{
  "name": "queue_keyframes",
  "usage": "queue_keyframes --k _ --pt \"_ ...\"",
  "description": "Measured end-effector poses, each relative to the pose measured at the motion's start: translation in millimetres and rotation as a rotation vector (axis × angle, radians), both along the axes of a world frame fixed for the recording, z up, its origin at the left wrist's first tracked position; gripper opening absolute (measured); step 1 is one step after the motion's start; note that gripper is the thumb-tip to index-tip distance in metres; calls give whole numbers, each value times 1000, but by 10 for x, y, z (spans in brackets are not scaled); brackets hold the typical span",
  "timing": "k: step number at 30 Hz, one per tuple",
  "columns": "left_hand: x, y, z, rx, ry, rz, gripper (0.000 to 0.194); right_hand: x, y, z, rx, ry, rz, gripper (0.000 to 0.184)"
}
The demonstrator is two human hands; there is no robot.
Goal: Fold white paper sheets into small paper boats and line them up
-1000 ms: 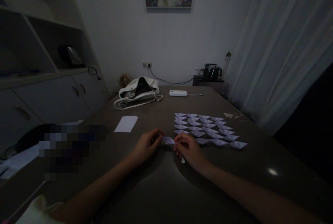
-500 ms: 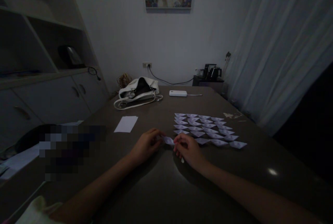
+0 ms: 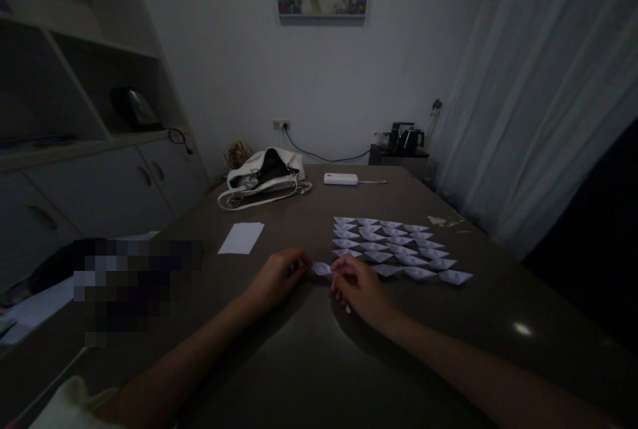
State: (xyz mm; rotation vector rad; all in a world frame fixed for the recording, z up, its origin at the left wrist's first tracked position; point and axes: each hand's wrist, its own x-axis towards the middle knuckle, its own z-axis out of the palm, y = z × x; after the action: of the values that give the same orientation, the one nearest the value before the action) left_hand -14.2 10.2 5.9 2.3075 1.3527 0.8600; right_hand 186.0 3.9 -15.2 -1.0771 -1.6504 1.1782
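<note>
Between my two hands is a small folded white paper boat point(image 3: 321, 269), low over the table. My left hand point(image 3: 280, 276) pinches its left tip between thumb and fingers. On the opposite tip, the curled fingers of my right hand point(image 3: 359, 288) are closed. Rows of similar paper boats point(image 3: 403, 250) stand just beyond and to the right of my right hand. A few sheets of white paper point(image 3: 241, 238) lie flat beyond my left hand. A tiny pale scrap point(image 3: 347, 309) shows below my right hand.
A white handbag point(image 3: 272, 176) lies open at the far left of the dark table point(image 3: 319, 376). Near the far edge is a white power bank point(image 3: 341, 178) with a short cable. Paper bits point(image 3: 443, 221) lie at the right; more papers and a blurred-out patch are at the left edge.
My left hand has shifted very slightly left and down, the boat's left tip with it. Both hands keep hold of the paper boat; the rest looks the same.
</note>
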Motion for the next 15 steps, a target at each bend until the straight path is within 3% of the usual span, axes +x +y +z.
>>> queue_keyframes --k 3,6,12,15 --pt "-8 -6 22 7 12 -1 12 4 -14 7 30 -25 -1 8" --pt "-11 -6 32 13 7 -6 11 17 -58 47 136 -73 89 4" --pt "46 -20 20 29 -6 -18 11 63 -211 151 646 -428 400 9" --pt "117 -48 17 23 -32 -23 10 86 -252 172 785 -562 538 6"
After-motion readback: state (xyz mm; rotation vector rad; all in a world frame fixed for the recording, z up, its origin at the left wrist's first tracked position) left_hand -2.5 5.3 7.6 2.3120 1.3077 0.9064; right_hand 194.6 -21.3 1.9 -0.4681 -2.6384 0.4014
